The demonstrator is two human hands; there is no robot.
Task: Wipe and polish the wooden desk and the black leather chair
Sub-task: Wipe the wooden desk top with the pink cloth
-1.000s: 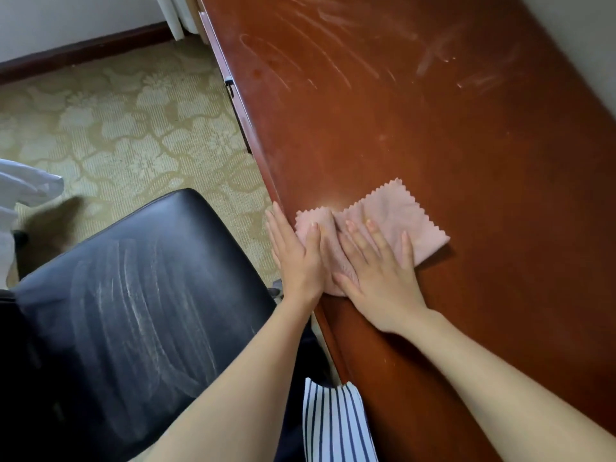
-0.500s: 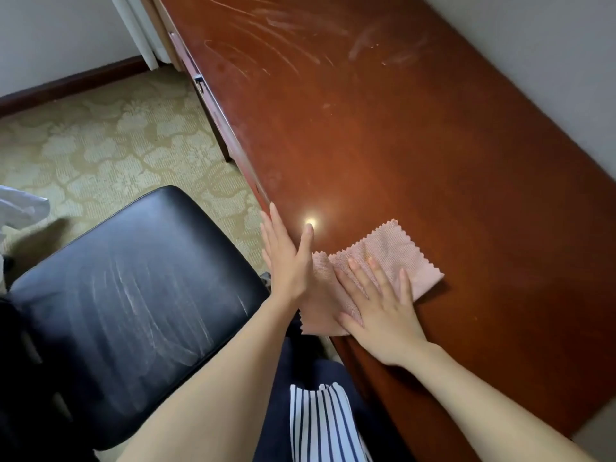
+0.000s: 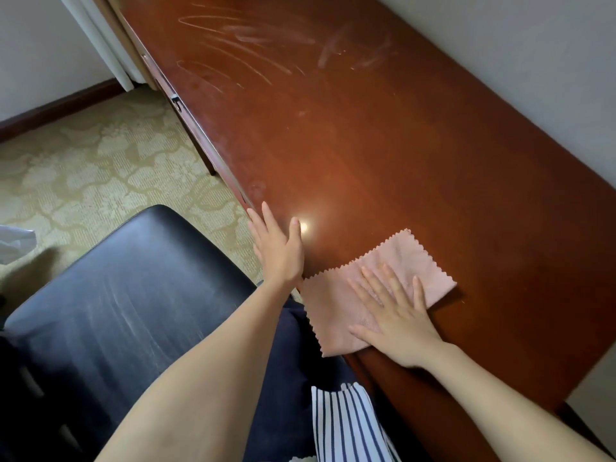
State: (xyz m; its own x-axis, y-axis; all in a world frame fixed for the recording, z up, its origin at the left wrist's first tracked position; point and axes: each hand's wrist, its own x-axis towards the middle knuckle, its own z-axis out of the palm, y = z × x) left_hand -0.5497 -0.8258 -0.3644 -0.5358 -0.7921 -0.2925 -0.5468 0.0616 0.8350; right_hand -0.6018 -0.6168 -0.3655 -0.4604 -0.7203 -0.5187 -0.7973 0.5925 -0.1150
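A pink cloth (image 3: 336, 308) with zigzag edges lies on the reddish wooden desk (image 3: 383, 155), one part hanging over the near edge. My right hand (image 3: 396, 315) presses flat on it with the fingers spread. My left hand (image 3: 278, 248) rests flat on the desk's front edge, just left of the cloth and off it. Pale smear marks (image 3: 253, 51) streak the far end of the desktop. The black leather chair seat (image 3: 126, 295) sits at the lower left beside the desk, with faint whitish streaks on it.
Patterned beige carpet (image 3: 86, 171) covers the floor left of the desk. A drawer handle (image 3: 175, 102) juts from the desk front. A grey wall (image 3: 533, 61) runs along the desk's far side. A white object (image 3: 16, 243) shows at the left edge.
My right hand has slid the cloth toward the near end of the desk, partly over the edge. My left hand has come off the cloth and now rests on the desk edge.
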